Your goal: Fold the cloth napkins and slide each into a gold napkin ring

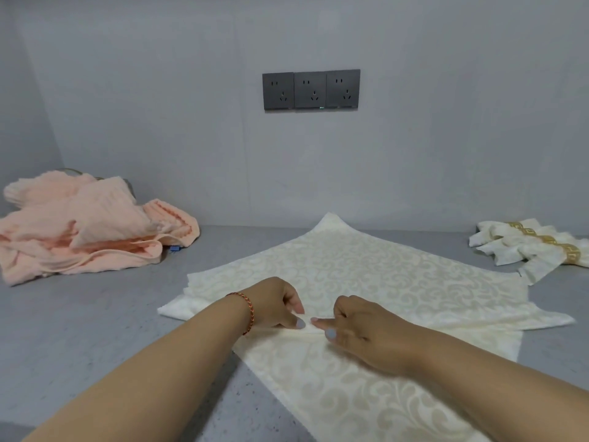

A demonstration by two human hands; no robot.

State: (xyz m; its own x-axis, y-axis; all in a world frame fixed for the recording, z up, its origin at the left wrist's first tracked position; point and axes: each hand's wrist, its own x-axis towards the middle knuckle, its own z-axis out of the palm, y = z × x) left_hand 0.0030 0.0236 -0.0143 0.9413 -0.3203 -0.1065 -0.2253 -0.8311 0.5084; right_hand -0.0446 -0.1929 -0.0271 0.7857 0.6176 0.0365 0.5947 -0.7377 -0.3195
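Note:
A cream napkin (366,272) with a scroll pattern lies spread on the grey table, one corner pointing at the wall. More cream cloth lies under it, showing at its left and right. My left hand (277,303) and my right hand (360,330) meet near the napkin's middle. Each pinches a small raised ridge of the fabric between thumb and fingers, the fingertips almost touching. At the far right lie several folded napkins (510,247), each inside a gold napkin ring (570,253).
A crumpled pile of peach towels (83,228) fills the back left of the grey table (95,320), with a small blue tag beside it. A grey wall with three dark sockets (310,89) stands right behind the table.

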